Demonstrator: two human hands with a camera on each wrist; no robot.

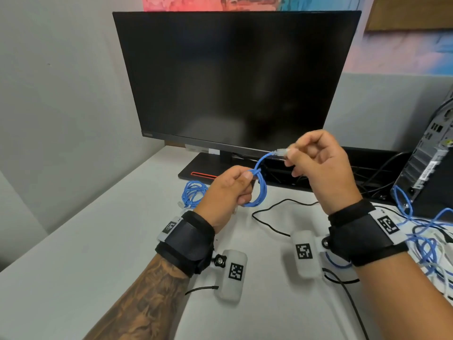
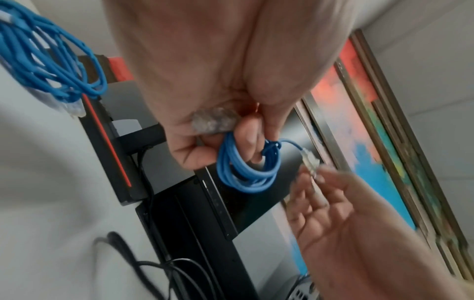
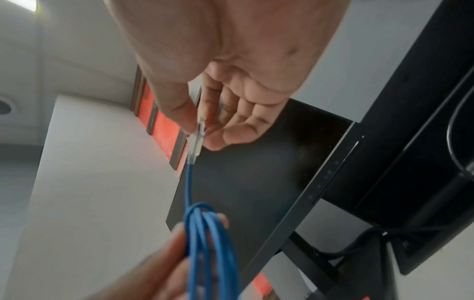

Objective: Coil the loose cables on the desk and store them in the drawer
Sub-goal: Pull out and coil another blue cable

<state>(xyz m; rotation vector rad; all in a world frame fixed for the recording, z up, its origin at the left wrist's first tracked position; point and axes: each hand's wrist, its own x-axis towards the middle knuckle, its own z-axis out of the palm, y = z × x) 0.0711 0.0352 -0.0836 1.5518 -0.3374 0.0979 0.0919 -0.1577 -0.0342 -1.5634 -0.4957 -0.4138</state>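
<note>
My left hand [image 1: 235, 186] grips a small coil of blue network cable [image 1: 259, 192] above the white desk [image 1: 98, 241], in front of the monitor. The same blue coil [image 2: 246, 172] hangs from my left hand [image 2: 231, 142] in the left wrist view. My right hand [image 1: 294, 158] pinches the cable's clear plug [image 1: 282, 152] just up and right of the coil. In the right wrist view the clear plug [image 3: 197, 140] sits between thumb and fingers of my right hand [image 3: 202, 130], with the blue coil [image 3: 207, 243] below. No drawer is in view.
Another coiled blue cable [image 1: 192, 193] lies on the desk left of my left hand. A tangle of blue and white cables [image 1: 426, 249] lies at the right edge. A black cord [image 1: 269, 212] crosses the desk. The monitor [image 1: 232, 77] stands behind, a computer case [image 1: 431, 153] at the right.
</note>
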